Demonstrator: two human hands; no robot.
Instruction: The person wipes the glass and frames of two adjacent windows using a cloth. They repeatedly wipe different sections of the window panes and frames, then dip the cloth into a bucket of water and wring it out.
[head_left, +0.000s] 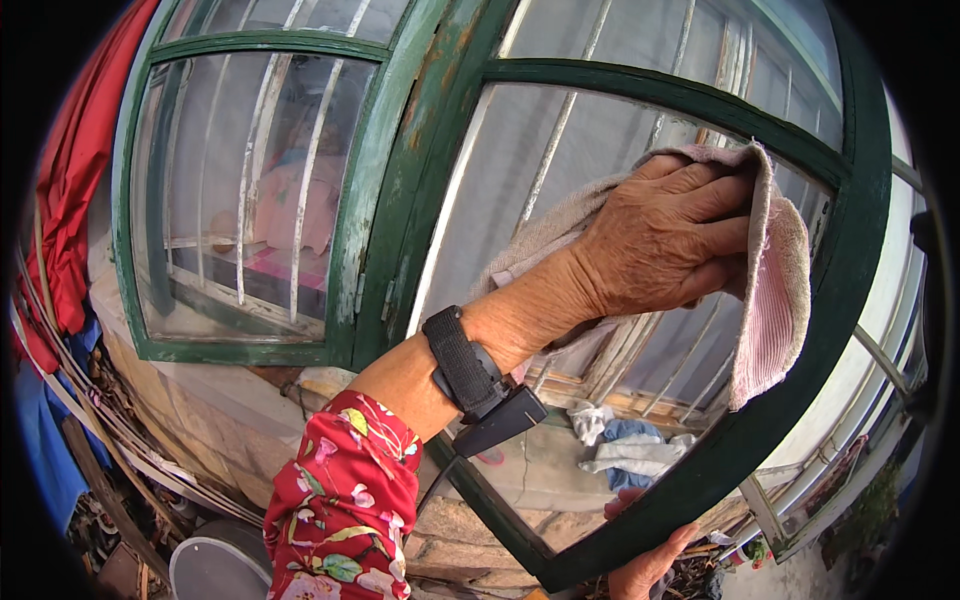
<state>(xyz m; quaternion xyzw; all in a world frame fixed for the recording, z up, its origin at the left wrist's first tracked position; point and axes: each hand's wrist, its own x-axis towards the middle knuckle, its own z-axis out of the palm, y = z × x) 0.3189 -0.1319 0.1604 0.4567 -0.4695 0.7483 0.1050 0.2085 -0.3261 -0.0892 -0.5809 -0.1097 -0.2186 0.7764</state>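
Note:
My left hand (667, 232) presses a pinkish-beige towel cloth (772, 300) flat against the glass pane (517, 142) of a green wooden window sash (795, 405). Its fingers are partly tucked under the fold of the cloth, and one end hangs loose over the sash's right side. A black strap with a small device (480, 382) is around the left wrist, below it a red floral sleeve. Low on the right, my right hand (645, 566) grips the sash's bottom rail. Its fingertips show at the rail's inner edge; most of that hand is hidden.
A second green sash (240, 352) with peeling paint stands to the left. Behind the panes run white metal bars (555, 150). White and blue rags (637, 450) lie on the ledge. Lower left are a round container (221, 562), long thin strips (135, 442) and red fabric (75, 172).

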